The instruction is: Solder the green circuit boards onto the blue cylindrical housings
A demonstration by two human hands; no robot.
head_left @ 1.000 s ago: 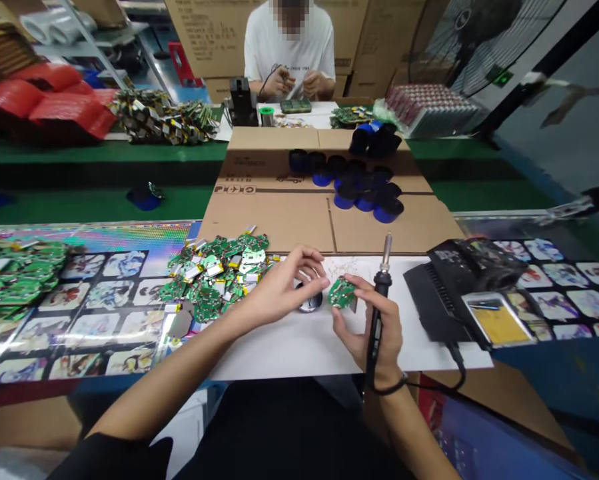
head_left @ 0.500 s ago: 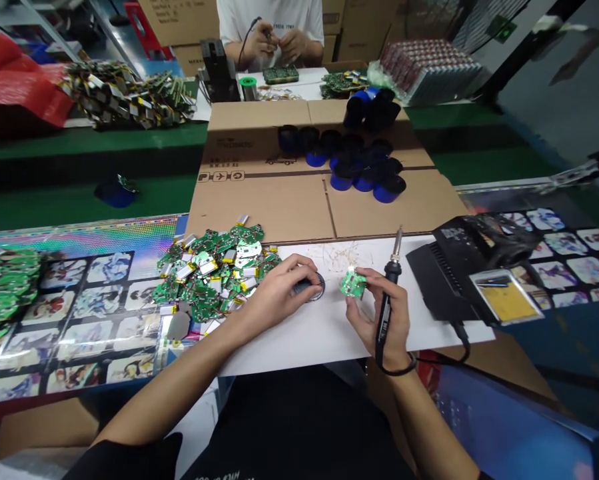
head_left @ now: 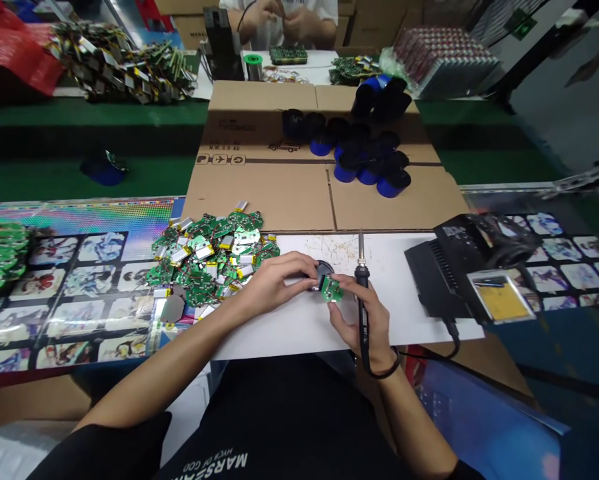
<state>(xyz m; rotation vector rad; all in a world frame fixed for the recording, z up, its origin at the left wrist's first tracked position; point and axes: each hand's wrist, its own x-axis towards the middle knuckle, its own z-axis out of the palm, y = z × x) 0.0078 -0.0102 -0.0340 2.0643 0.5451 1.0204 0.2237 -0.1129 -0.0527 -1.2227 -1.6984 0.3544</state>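
The right hand (head_left: 366, 323) wraps a soldering iron (head_left: 362, 293) and pinches a small green circuit board (head_left: 332, 289) at its fingertips. Touching that board, the left hand (head_left: 279, 283) curls over a round black part (head_left: 324, 270), with a heap of circuit boards (head_left: 209, 260) just to its left.

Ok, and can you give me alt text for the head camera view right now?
The right hand holds a soldering iron and a small green circuit board, while the left hand touches a round dark disc on a white sheet. A heap of green boards with small batteries lies to the left, and a co-worker works across the bench.
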